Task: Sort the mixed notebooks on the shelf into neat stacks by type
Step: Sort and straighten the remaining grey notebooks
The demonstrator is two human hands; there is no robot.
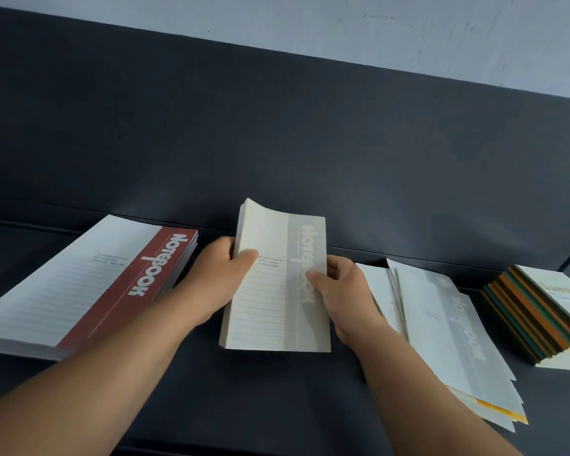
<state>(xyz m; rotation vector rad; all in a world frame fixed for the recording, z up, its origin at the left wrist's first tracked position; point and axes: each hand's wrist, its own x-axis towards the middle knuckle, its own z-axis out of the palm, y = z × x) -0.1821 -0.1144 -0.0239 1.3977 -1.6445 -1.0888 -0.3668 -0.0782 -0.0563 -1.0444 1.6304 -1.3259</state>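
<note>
Both bare forearms stretch forward and converge on the grey notebooks [270, 304]. The left hand [221, 278] grips their left edge, its thumb lying on the cover. The right hand [346, 287] grips their right edge, its thumb pressed on the cover's grey band.

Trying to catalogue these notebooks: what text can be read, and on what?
"Notebook": red-banded stack, left.
"Notebook": grey-banded stack gripped by left hand and right hand.
"Notebook", partly blurred: grey-banded cover on the loose pile.
"Gamb", ending unclear: cover of the striped-spine stack.
Small print on the covers: too blurred to read.
</note>
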